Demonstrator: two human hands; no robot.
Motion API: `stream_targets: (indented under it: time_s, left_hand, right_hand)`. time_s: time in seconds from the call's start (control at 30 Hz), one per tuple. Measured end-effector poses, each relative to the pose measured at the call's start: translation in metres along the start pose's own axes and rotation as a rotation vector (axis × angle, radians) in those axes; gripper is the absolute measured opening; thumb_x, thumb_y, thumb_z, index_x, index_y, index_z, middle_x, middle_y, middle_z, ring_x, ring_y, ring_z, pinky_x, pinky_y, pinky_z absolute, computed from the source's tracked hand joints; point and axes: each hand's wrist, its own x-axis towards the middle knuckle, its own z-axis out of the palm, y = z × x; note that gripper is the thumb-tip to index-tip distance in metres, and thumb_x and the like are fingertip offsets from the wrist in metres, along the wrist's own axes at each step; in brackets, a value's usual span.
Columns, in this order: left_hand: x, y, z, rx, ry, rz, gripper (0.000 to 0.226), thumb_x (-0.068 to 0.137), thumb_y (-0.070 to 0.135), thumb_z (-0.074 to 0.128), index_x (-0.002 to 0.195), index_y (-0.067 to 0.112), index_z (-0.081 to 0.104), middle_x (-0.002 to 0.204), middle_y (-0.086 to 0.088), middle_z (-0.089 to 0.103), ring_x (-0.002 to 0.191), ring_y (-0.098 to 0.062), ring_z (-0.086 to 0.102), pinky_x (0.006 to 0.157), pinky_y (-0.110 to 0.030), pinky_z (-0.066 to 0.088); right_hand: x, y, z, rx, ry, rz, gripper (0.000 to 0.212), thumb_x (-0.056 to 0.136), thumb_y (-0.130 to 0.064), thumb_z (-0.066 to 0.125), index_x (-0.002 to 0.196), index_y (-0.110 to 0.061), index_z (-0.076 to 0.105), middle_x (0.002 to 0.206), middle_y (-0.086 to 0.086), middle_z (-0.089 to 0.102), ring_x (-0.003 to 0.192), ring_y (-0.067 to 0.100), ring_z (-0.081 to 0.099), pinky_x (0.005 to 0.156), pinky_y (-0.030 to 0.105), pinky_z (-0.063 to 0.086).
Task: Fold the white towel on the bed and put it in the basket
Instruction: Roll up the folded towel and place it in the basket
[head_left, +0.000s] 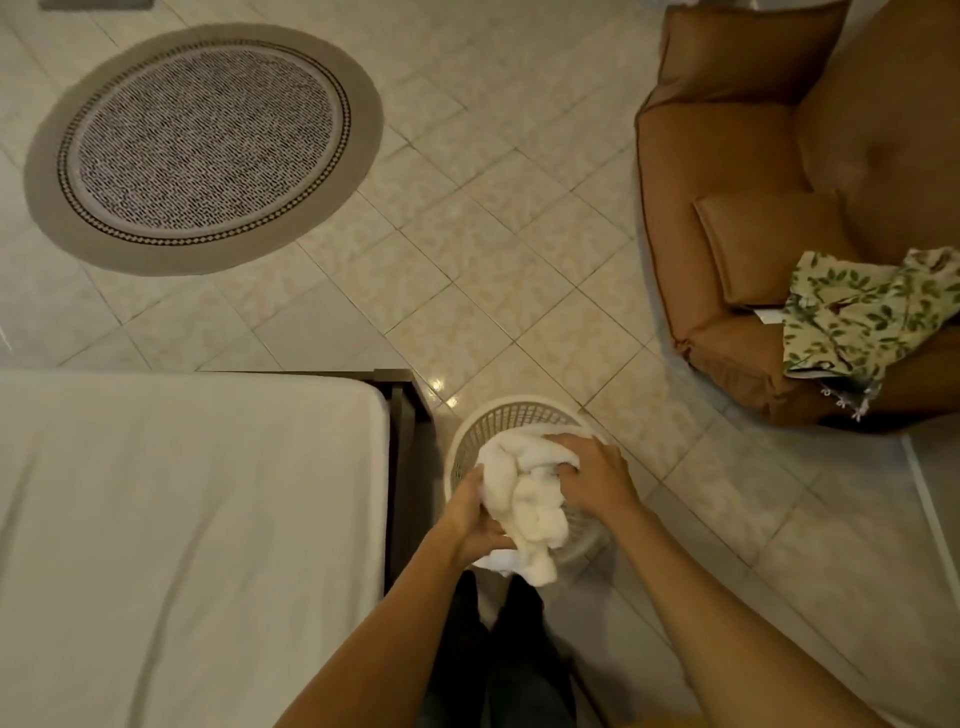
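Note:
The white towel (524, 499) is bunched into a thick bundle over the mouth of the round white slatted basket (511, 413), which stands on the tiled floor just right of the bed's corner. My left hand (470, 522) grips the towel's left and lower side. My right hand (592, 475) grips its upper right part, fingers curled into the fabric. The towel hides most of the basket's inside, and its lower end hangs over the near rim. The bed (182, 519), covered by a white sheet, fills the lower left.
A brown armchair (779, 156) with a cushion and a leaf-patterned cloth (862, 312) stands at the right. A round patterned rug (205, 148) lies on the tiles at upper left. The bed's dark wooden frame (405, 467) runs beside the basket. My legs are below the towel.

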Motion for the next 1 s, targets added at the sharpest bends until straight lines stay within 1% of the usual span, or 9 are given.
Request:
stream_targets:
  time_s: [0.17, 0.23, 0.3, 0.37, 0.47, 0.53, 0.63, 0.83, 1.0]
  left_hand:
    - [0.032, -0.007, 0.017, -0.18, 0.093, 0.053, 0.05, 0.096, 0.04, 0.036, 0.127, 0.005, 0.056, 0.108, -0.021, 0.065, 0.093, -0.033, 0.062, 0.059, -0.036, 0.057]
    - [0.044, -0.01, 0.018, -0.257, 0.106, 0.084, 0.049, 0.096, 0.04, 0.034, 0.118, 0.007, 0.062, 0.115, -0.022, 0.063, 0.103, -0.035, 0.06, 0.073, -0.04, 0.054]
    - [0.053, -0.017, 0.012, -0.314, 0.127, 0.101, 0.047, 0.094, 0.038, 0.033, 0.102, 0.006, 0.067, 0.106, -0.022, 0.064, 0.1, -0.035, 0.06, 0.083, -0.044, 0.049]
    - [0.06, -0.026, 0.001, -0.37, 0.143, 0.122, 0.046, 0.095, 0.034, 0.03, 0.106, 0.006, 0.064, 0.106, -0.021, 0.064, 0.104, -0.036, 0.059, 0.09, -0.048, 0.048]
    - [0.072, -0.039, -0.021, -0.435, 0.157, 0.15, 0.046, 0.095, 0.03, 0.025, 0.106, 0.006, 0.064, 0.108, -0.022, 0.064, 0.099, -0.037, 0.059, 0.08, -0.047, 0.05]
    - [0.089, -0.043, -0.032, -0.458, 0.163, 0.139, 0.046, 0.095, 0.028, 0.024, 0.103, 0.006, 0.064, 0.109, -0.022, 0.063, 0.098, -0.037, 0.059, 0.08, -0.047, 0.05]
    - [0.113, -0.049, -0.04, -0.47, 0.135, 0.11, 0.045, 0.094, 0.025, 0.025, 0.104, 0.004, 0.064, 0.11, -0.024, 0.063, 0.098, -0.038, 0.06, 0.078, -0.046, 0.053]
    - [0.191, -0.055, -0.053, -0.465, 0.046, 0.016, 0.049, 0.094, 0.028, 0.027, 0.126, 0.005, 0.057, 0.13, -0.025, 0.056, 0.122, -0.045, 0.05, 0.095, -0.06, 0.045]
    - [0.256, -0.048, -0.048, -0.435, 0.006, 0.027, 0.049, 0.094, 0.025, 0.021, 0.114, 0.005, 0.061, 0.122, -0.023, 0.059, 0.115, -0.041, 0.052, 0.096, -0.056, 0.04]
  right_hand:
    - [0.02, 0.019, 0.0, -0.05, -0.026, 0.0, 0.046, 0.085, -0.013, 0.048, 0.127, -0.029, 0.056, 0.126, 0.009, 0.062, 0.113, 0.033, 0.056, 0.092, 0.038, 0.049]
    - [0.027, 0.021, 0.008, -0.043, -0.026, -0.022, 0.046, 0.085, -0.011, 0.047, 0.127, -0.029, 0.056, 0.125, 0.008, 0.063, 0.111, 0.031, 0.057, 0.091, 0.034, 0.049]
    - [0.035, 0.019, 0.019, -0.015, -0.028, -0.072, 0.047, 0.085, -0.008, 0.047, 0.127, -0.028, 0.057, 0.125, 0.006, 0.063, 0.111, 0.028, 0.058, 0.091, 0.032, 0.047]
    - [0.042, 0.015, 0.034, 0.006, -0.055, -0.139, 0.049, 0.084, -0.005, 0.045, 0.126, -0.028, 0.057, 0.126, 0.004, 0.062, 0.112, 0.026, 0.058, 0.094, 0.035, 0.049]
    - [0.05, 0.015, 0.057, 0.0, -0.132, -0.159, 0.049, 0.085, -0.004, 0.044, 0.126, -0.027, 0.057, 0.129, 0.003, 0.06, 0.112, 0.026, 0.057, 0.095, 0.036, 0.049]
    - [0.058, 0.024, 0.071, -0.012, -0.164, -0.151, 0.049, 0.086, -0.004, 0.044, 0.128, -0.027, 0.055, 0.13, 0.005, 0.059, 0.112, 0.026, 0.057, 0.095, 0.036, 0.049]
    - [0.079, 0.047, 0.089, -0.044, -0.2, -0.14, 0.049, 0.087, -0.005, 0.043, 0.129, -0.027, 0.054, 0.132, 0.004, 0.057, 0.117, 0.026, 0.054, 0.1, 0.035, 0.045]
    - [0.129, 0.096, 0.115, -0.107, -0.24, -0.141, 0.051, 0.085, -0.003, 0.045, 0.128, -0.027, 0.056, 0.135, 0.006, 0.055, 0.12, 0.028, 0.052, 0.101, 0.038, 0.044]
    - [0.171, 0.128, 0.127, -0.169, -0.18, -0.194, 0.054, 0.084, 0.0, 0.045, 0.13, -0.026, 0.054, 0.142, 0.008, 0.048, 0.125, 0.029, 0.049, 0.103, 0.037, 0.042]
